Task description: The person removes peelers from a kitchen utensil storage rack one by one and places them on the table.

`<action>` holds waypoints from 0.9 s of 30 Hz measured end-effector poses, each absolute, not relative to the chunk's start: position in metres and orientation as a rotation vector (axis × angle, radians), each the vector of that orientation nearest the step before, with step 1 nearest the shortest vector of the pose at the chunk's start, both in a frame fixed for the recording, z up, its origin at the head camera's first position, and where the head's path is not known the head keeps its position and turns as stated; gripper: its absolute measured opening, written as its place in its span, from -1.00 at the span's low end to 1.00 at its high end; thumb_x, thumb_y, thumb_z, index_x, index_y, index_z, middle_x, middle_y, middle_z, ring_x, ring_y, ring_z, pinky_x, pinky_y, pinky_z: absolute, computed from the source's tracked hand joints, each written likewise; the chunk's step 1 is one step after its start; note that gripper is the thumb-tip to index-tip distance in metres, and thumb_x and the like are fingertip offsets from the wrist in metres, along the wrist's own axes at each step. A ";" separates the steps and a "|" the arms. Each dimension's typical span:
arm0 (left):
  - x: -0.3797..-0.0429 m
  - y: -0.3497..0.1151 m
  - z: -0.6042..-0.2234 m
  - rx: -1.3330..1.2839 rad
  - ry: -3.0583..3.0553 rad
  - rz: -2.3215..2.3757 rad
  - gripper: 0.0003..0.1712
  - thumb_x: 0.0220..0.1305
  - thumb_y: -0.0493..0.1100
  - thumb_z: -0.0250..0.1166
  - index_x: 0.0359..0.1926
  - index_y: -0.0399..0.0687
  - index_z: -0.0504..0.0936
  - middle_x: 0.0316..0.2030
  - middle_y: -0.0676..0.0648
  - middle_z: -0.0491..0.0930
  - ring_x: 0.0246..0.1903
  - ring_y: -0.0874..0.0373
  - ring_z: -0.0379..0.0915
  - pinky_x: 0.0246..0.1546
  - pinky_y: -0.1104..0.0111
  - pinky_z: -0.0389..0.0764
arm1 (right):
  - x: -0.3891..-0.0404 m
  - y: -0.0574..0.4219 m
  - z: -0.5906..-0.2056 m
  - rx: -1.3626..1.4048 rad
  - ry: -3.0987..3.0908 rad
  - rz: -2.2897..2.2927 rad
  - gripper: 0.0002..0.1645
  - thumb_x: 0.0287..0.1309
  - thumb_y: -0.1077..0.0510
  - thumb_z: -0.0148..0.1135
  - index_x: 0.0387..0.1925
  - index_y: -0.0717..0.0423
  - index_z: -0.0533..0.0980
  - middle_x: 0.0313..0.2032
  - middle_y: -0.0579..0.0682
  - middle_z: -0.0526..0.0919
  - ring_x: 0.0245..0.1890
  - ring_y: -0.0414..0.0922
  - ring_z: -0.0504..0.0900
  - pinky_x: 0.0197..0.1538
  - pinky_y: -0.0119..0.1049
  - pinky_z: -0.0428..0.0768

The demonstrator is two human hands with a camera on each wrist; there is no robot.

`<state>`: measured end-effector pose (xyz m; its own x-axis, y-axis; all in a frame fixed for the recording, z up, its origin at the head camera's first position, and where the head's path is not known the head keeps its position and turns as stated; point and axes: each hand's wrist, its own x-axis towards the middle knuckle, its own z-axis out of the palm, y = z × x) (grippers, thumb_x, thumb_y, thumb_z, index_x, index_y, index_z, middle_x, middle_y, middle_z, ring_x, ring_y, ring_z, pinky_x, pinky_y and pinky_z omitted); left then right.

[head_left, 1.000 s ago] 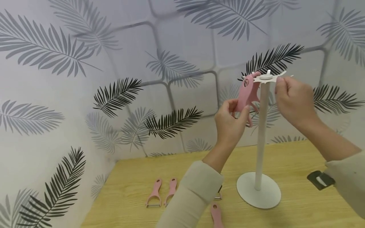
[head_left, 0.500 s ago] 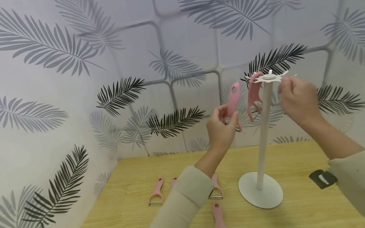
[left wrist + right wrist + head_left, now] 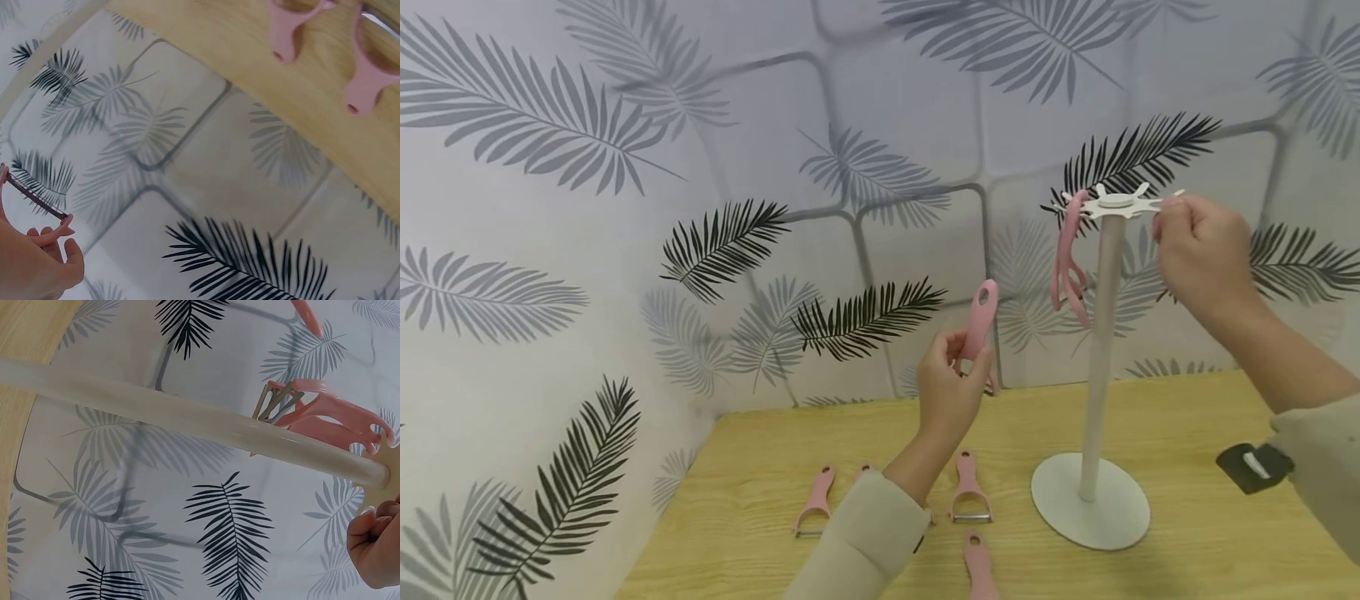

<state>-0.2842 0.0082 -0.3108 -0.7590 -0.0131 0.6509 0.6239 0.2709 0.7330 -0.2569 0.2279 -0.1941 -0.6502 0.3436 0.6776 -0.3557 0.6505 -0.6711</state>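
My left hand (image 3: 953, 385) pinches a pink Y-shaped peeler (image 3: 981, 318), its holed handle end pointing up. Part of its blade shows in the left wrist view, beside the fingers. To the right stands a white rack (image 3: 1102, 350) with a ring of hooks on top. Pink peelers (image 3: 331, 419) hang from it on the left side, apparently two, overlapping in the head view. With curled fingers my right hand (image 3: 1206, 250) grips a hook on the rack's right side. The held peeler is well apart from the rack.
On the wooden table (image 3: 752, 450) lie several more pink peelers, including one at left (image 3: 822, 490), one in the middle (image 3: 967, 479) and one in front (image 3: 977, 562). My left sleeve partly covers others. The rack's round base (image 3: 1090, 502) rests on the table, before a leaf-patterned wall (image 3: 895, 250).
My left hand has moved left and down, away from the rack, with the peeler. The hanging peelers now show more edge-on. My right hand keeps its grip on the hook.
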 end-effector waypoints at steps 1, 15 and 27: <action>-0.285 0.005 -0.315 -0.536 -2.018 -1.530 -0.75 0.12 -0.24 0.26 -0.16 -0.27 0.54 -0.32 -0.16 0.60 -0.39 0.23 0.36 -0.46 0.57 0.37 | -0.257 0.229 -0.194 0.008 -2.021 1.062 -0.55 0.27 0.15 -0.30 -0.71 0.09 0.30 -0.77 -0.28 0.25 -0.71 -0.25 0.19 -0.61 -0.40 0.20; -0.280 -0.025 -0.357 -0.489 -2.133 -1.503 -0.75 0.12 -0.26 0.29 -0.18 -0.31 0.53 -0.29 -0.19 0.62 -0.21 0.03 0.56 -0.10 0.32 0.60 | -0.264 0.240 -0.191 0.042 -1.987 1.516 -0.50 0.23 0.27 -0.33 -0.76 -0.03 0.35 -0.74 -0.25 0.33 -0.75 -0.28 0.18 -0.69 -0.44 0.23; -0.269 -0.039 -0.385 -0.268 -2.298 -1.332 -0.76 0.05 -0.24 0.32 -0.24 -0.26 0.55 -0.33 -0.15 0.61 -0.30 0.07 0.55 -0.23 0.31 0.60 | -0.267 0.244 -0.190 0.098 -1.815 1.864 -0.49 0.32 0.20 -0.22 -0.77 0.04 0.35 -0.76 -0.18 0.35 -0.73 -0.26 0.20 -0.68 -0.46 0.27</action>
<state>-0.2686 -0.0388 -0.3855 -0.8719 -0.0629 0.4857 0.3902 0.5101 0.7665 -0.2672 0.2441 -0.1899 -0.8563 0.3179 0.4070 -0.4153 0.0444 -0.9086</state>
